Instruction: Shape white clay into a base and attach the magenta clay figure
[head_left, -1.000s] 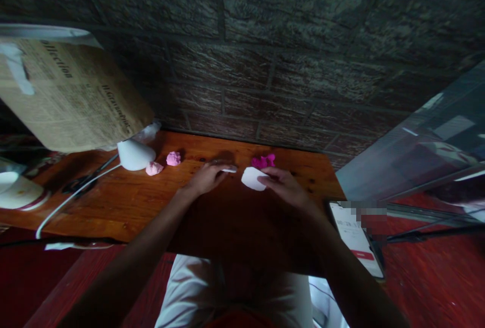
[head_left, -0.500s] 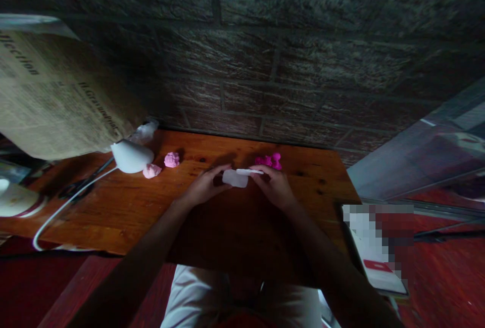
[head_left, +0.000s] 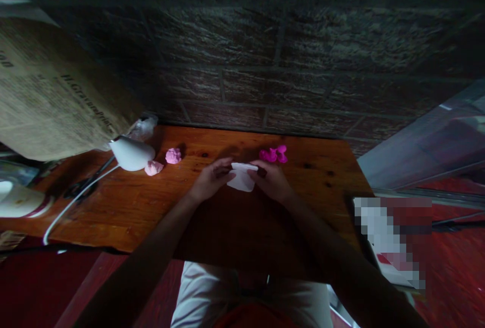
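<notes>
My left hand [head_left: 208, 180] pinches the left edge of a small pale sheet [head_left: 241, 181], thin and rounded at its corners like a cut piece of paper. At its right side my right hand [head_left: 276, 181] has thumb and fingers closed on a white strip-like piece [head_left: 244, 166], which lies along the sheet's upper edge. Whether these are two separate pieces or one folded piece, I cannot tell. Just beyond my right fingers lie magenta petal-like pieces [head_left: 275, 154] on the wooden table [head_left: 151, 206].
Two crumpled pink clumps [head_left: 173, 155] lie left of my hands. Beside them is a white cone-shaped device [head_left: 132, 153] with a white cable [head_left: 76, 196]. A printed paper bag [head_left: 64, 90] leans in from the left. A brick wall [head_left: 246, 85] backs the table.
The two white pieces, side by side and slightly apart in angle before, now overlap, the right one brought over the left. The view has shifted slightly.
</notes>
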Demonstrator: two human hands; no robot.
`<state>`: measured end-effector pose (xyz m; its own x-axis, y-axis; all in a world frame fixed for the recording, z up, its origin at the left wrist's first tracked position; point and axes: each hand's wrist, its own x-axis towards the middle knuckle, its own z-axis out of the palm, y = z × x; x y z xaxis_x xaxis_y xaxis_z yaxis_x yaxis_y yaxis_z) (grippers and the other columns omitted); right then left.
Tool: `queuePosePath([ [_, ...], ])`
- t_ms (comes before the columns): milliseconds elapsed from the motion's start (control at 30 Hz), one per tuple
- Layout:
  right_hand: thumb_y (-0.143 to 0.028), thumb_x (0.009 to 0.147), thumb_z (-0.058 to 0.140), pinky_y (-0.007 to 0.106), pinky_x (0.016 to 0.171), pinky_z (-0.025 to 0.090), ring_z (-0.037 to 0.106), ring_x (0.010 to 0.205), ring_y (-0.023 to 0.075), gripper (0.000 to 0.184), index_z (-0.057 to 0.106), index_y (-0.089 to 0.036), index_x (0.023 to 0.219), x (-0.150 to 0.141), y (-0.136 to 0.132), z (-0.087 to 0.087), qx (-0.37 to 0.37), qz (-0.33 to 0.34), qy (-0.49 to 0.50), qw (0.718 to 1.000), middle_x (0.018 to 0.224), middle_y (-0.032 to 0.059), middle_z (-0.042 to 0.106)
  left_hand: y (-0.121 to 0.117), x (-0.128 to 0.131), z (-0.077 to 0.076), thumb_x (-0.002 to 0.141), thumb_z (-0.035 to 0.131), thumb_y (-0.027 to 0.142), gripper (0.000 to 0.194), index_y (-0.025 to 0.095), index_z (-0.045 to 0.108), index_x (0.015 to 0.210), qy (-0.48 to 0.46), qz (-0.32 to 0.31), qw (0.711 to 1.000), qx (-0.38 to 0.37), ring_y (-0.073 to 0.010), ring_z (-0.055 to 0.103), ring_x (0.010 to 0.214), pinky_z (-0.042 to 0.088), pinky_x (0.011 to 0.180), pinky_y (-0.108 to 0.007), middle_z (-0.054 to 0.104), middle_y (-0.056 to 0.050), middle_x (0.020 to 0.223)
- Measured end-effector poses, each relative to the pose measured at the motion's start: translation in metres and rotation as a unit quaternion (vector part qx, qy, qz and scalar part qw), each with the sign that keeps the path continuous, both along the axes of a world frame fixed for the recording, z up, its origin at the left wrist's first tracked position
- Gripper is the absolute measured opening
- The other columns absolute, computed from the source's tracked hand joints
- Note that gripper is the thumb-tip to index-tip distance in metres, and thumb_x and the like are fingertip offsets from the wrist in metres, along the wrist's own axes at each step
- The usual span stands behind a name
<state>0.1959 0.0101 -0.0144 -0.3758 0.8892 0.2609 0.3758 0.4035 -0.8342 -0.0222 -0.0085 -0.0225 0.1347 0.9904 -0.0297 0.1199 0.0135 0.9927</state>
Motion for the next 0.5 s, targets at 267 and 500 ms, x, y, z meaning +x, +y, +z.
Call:
queuePosePath([
  [267, -0.038, 0.088, 0.062, 0.030, 0.076, 0.054, 0.067, 0.087, 0.0173, 0.023, 0.069, -0.021, 0.103, 0.000, -0.010, -0.002, -0.070, -0.004, 0.161, 0.984, 0.098, 0.0040, 0.073, -0.004, 0.006, 0.013, 0.068, 0.084, 0.038, 0.042, 0.018, 0.074, 0.105, -0.067, 0.017, 0.997, -0.046, -0.0238, 0.068, 0.103, 0.050, 0.099, -0.042, 0.075, -0.007, 0.111],
  [500, -0.039, 0.083, 0.068, 0.031, 0.077, 0.056, 0.067, 0.086, 0.0178, 0.025, 0.070, -0.022, 0.101, -0.001, -0.012, -0.004, -0.110, -0.017, 0.201, 0.973, 0.098, 0.0037, 0.073, -0.004, 0.010, 0.006, 0.066, 0.085, 0.038, 0.038, 0.018, 0.076, 0.098, -0.085, 0.038, 0.994, -0.060, -0.0204, 0.068, 0.093, 0.051, 0.093, -0.038, 0.076, -0.006, 0.103],
])
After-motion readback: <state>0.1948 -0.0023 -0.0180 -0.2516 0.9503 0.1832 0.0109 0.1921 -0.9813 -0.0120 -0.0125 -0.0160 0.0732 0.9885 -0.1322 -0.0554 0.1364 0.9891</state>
